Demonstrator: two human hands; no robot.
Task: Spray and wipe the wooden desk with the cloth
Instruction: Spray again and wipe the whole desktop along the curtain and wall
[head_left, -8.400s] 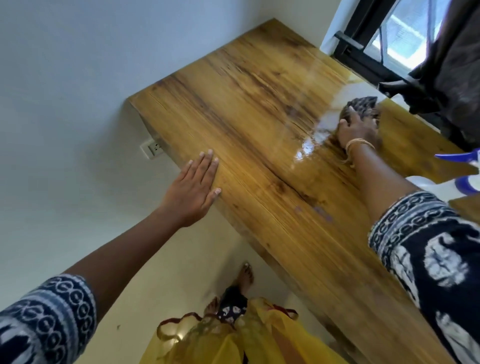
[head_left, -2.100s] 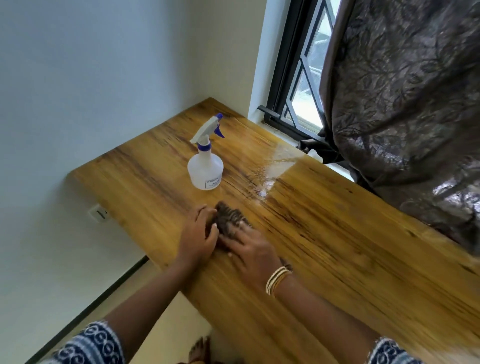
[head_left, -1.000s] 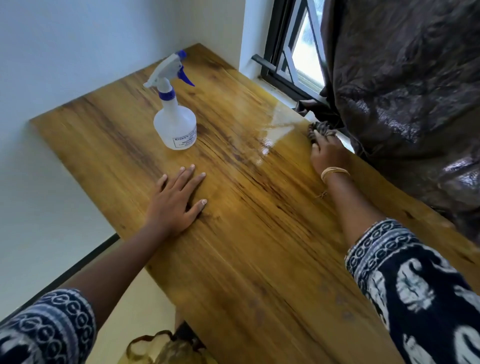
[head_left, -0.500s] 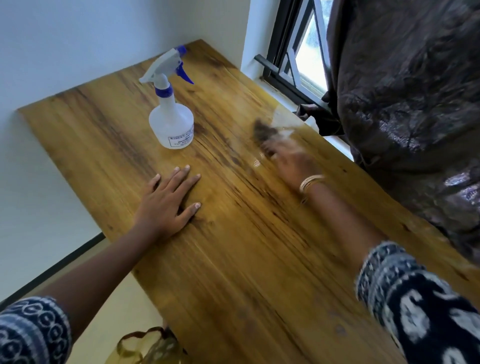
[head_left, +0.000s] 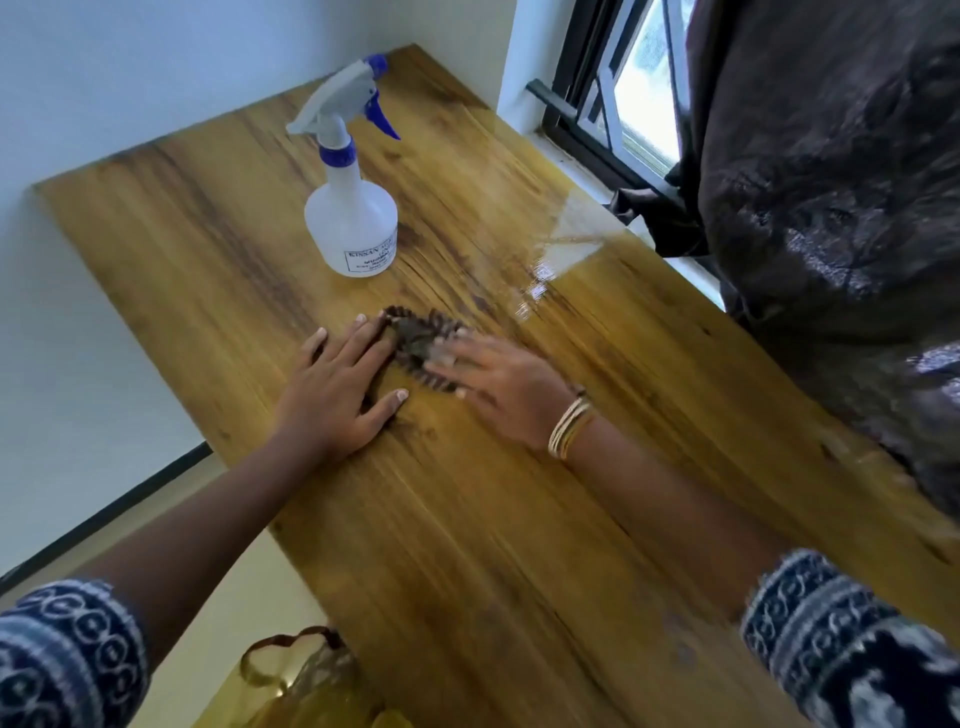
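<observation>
The wooden desk (head_left: 519, 519) runs from the near right to the far left corner by the wall. My right hand (head_left: 498, 384) presses a dark patterned cloth (head_left: 415, 332) flat on the desk, fingers spread over it; the hand is blurred. My left hand (head_left: 337, 384) lies flat on the wood right beside the cloth, fingertips touching its left edge. A translucent spray bottle (head_left: 353, 208) with a white and blue trigger head stands upright just beyond the hands. A wet glossy patch (head_left: 556, 249) shines to the right of the bottle.
A dark-framed window (head_left: 613, 104) and a dark patterned curtain (head_left: 831, 208) border the desk's right side. Pale walls (head_left: 104, 78) meet the desk at the far and left edges. Yellow fabric (head_left: 311, 691) shows below the desk's near left edge.
My right hand has swept the cloth from the window side back across the desk to beside my left hand, which has stayed flat on the wood.
</observation>
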